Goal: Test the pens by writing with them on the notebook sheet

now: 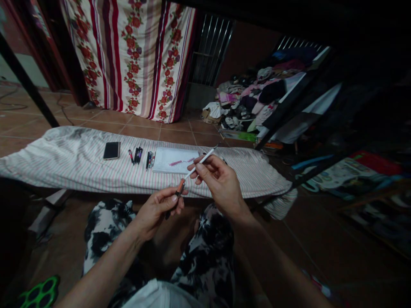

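My left hand (162,207) is closed around a black pen part with an orange end (181,185), held above my lap. My right hand (220,182) pinches a slim white pen barrel (208,155) that runs up to a thin dark tip. The barrel's lower end meets the orange end; whether it sits inside, I cannot tell. Beyond my hands, an open spiral notebook (163,155) lies on a striped cloth (86,171), with pink pen pieces (176,163) on its page. Several pens (138,155) lie left of the notebook.
A dark-screened phone (111,150) rests on the cloth at the left. Behind are a floral curtain (135,55) and a heap of clothes (250,98). Dark metal bars (25,81) slant at both sides. A green-edged object (41,293) is at the lower left.
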Demonstrator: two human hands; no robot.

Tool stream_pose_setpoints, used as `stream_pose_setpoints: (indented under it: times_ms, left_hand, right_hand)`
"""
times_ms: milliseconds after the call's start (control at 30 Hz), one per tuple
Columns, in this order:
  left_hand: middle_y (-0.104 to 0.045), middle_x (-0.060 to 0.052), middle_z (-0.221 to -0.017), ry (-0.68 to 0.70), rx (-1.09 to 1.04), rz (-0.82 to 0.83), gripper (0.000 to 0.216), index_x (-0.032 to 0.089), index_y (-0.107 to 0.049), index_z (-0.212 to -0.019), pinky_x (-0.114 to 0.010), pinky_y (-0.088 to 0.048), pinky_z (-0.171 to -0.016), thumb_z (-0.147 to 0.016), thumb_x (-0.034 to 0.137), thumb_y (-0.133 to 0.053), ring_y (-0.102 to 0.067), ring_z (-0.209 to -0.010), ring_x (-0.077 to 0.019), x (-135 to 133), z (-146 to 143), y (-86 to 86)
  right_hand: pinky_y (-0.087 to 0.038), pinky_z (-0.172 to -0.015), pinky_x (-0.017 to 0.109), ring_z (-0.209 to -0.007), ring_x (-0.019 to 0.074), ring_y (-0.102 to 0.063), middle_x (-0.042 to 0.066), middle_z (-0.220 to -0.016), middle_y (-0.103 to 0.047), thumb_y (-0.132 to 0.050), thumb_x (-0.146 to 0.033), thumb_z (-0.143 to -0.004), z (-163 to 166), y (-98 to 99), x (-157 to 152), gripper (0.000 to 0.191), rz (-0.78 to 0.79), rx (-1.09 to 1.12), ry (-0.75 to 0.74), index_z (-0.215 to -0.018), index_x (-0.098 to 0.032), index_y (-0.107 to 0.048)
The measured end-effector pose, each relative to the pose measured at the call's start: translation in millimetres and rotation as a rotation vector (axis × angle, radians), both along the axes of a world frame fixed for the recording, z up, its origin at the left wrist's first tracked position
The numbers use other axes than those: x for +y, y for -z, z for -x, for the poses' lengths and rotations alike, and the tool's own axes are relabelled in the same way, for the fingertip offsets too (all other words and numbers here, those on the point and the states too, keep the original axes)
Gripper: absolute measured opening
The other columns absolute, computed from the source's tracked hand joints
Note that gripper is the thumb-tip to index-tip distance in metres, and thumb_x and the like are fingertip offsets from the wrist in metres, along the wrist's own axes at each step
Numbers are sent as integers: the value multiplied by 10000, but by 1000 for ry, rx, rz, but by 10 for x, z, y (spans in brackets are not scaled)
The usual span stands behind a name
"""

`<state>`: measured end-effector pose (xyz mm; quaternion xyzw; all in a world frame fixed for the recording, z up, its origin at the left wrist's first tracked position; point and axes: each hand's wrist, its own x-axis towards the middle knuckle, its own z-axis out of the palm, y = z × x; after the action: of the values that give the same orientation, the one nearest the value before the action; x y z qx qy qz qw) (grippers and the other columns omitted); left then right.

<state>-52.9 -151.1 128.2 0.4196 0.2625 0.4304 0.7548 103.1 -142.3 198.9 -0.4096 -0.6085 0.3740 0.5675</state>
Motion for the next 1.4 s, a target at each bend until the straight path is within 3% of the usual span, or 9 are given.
stream_pose_setpoints:
  times_ms: [900, 1133, 1400]
  left_hand:
    - [-590, -24, -662, -25, 107, 12, 265, 126, -671, -918, -226, -324, -577, -713, 294, -671, -489, -586, -94, 48, -1, 31]
    - [-585, -22, -672, 7, 101, -3, 296, 109, -654, -961, -227, -310, -570, -732, 296, -653, -489, -589, -92, 88, 14, 57]
    - [-583, -22, -665, 31, 88, 6, 306, 106, -650, -975, -225, -299, -562, -731, 291, -655, -482, -594, -92, 124, 20, 94]
  right_hand:
    - [-457, -497, 198, -618, 84, -555, 26, -830, -635, -619, -331, -743, -35, 146, 67, 179, 115, -65, -18, -833, -181, -579]
    - [-466, -504, 194, -627, 88, -586, 1, -795, -632, -627, -258, -735, -26, 136, 78, 308, 128, -15, -32, -1004, -207, -485]
    - [-496, -540, 200, -589, 70, -593, -6, -778, -633, -611, -259, -756, -41, 104, 105, 193, 128, -3, -100, -860, -188, -465]
